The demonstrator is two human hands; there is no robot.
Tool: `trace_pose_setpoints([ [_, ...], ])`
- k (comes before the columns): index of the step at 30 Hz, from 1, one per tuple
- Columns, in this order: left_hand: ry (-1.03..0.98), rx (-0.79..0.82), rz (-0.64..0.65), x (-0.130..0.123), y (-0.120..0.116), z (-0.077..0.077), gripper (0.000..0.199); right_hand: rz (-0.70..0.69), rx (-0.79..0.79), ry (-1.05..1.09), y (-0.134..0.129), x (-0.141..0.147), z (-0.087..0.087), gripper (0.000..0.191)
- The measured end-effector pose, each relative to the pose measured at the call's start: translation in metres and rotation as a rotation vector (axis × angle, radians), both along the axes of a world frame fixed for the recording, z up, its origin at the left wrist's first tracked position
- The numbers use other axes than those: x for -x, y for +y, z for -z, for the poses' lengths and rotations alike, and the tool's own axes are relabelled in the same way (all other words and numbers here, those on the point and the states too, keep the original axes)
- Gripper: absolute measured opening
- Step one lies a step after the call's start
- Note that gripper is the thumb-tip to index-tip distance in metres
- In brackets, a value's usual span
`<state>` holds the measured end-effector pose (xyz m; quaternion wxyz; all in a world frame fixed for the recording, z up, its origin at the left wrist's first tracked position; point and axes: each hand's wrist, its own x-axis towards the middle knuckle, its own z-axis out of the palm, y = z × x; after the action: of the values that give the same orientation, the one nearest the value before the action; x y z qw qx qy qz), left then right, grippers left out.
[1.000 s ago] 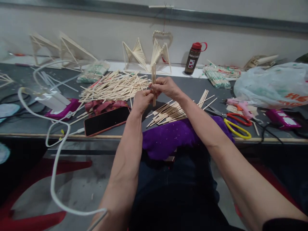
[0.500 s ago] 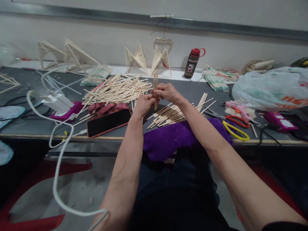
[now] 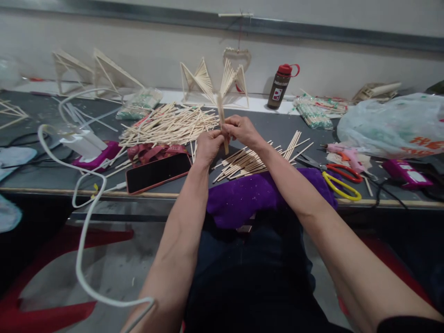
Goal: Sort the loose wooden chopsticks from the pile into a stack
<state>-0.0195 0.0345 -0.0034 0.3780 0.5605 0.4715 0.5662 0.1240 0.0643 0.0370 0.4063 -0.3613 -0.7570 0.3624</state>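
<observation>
- Left hand (image 3: 209,147): fingers pinched on the near-upright held sticks (image 3: 221,111), low down.
- Right hand (image 3: 243,131): fingers closed on the same sticks, above the bench (image 3: 194,181).
- From the hands, big stick pile (image 3: 169,126) at nine o'clock; phone (image 3: 158,172) at eight.
- Small stick pile (image 3: 244,163) near four; purple cloth (image 3: 239,199) at five.
- Bottle (image 3: 279,88) toward two; scissors (image 3: 342,179) near four, farther out.

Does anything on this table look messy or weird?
Yes, a bit. The pale sticks behind the phone lie every which way, like a spilled heap. The purple cloth looks odd too: it droops over the table's front edge and has light specks on it. I can't see anything clearly broken.
</observation>
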Motion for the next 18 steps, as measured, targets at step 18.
trace_pose_setpoints([
  [18, -0.494, 0.094, -0.204, 0.005, -0.001, -0.012, 0.017, -0.025, 0.276, -0.128, -0.017, 0.009, 0.022, 0.02],
])
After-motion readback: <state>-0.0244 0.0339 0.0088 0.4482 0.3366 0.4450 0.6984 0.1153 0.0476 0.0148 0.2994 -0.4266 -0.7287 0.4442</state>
